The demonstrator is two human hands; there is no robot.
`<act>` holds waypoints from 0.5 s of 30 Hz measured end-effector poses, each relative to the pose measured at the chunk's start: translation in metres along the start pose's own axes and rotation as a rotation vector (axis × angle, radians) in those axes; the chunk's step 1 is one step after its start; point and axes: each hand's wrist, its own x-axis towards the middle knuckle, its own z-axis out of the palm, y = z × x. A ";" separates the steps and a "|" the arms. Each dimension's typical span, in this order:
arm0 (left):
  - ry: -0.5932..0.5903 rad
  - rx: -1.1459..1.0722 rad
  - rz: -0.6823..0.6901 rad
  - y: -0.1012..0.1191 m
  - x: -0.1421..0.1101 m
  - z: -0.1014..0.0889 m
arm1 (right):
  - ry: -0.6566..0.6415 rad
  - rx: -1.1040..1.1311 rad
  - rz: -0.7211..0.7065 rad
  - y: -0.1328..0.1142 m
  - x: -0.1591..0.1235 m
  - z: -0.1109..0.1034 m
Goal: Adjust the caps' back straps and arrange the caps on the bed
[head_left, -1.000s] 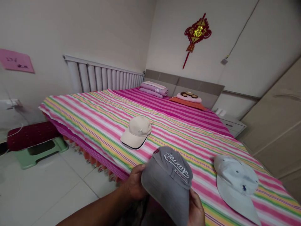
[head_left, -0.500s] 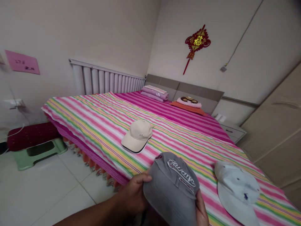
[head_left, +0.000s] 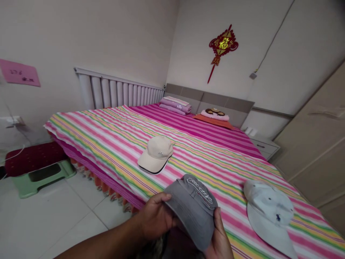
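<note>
I hold a grey baseball cap (head_left: 192, 208) with embroidered lettering over the near edge of the striped bed (head_left: 113, 133). My left hand (head_left: 155, 217) grips its left side, fingers curled round the brim edge. At the cap's lower right my right hand (head_left: 219, 239) clasps it, thumb up along the fabric. A beige cap (head_left: 156, 154) lies flat on the bedspread beyond, and a white cap (head_left: 268, 212) lies to the right.
Folded purple bedding (head_left: 175, 104) and a pink-and-orange pillow stack (head_left: 215, 117) sit at the headboard. A radiator (head_left: 121, 91) lines the left wall. A green stool with a maroon cushion (head_left: 36, 165) stands on the tiled floor. A nightstand (head_left: 262, 145) and wardrobe (head_left: 315, 151) are at right.
The grey cap has tipped forward and lower, so its lettering now faces more away. Both hands kept hold, with my left fingers shifting onto the brim.
</note>
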 end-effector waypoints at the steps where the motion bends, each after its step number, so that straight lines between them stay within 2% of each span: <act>1: 0.049 0.009 -0.006 0.003 0.001 -0.001 | -0.024 -0.006 -0.017 0.000 0.001 -0.003; 3: 0.136 0.027 0.001 0.012 0.005 -0.002 | -0.071 -0.027 -0.042 0.000 0.005 -0.012; 6: 0.199 0.073 0.053 0.040 0.017 0.006 | -0.079 -0.081 0.017 0.004 0.013 -0.033; 10: 0.185 0.169 0.170 0.102 0.050 0.039 | -0.003 -0.097 0.126 0.016 0.028 -0.062; 13: 0.161 0.210 0.371 0.155 0.080 0.066 | 0.042 -0.076 0.190 0.025 0.039 -0.074; 15: 0.154 0.226 0.511 0.184 0.096 0.071 | 0.064 -0.052 0.220 0.028 0.043 -0.078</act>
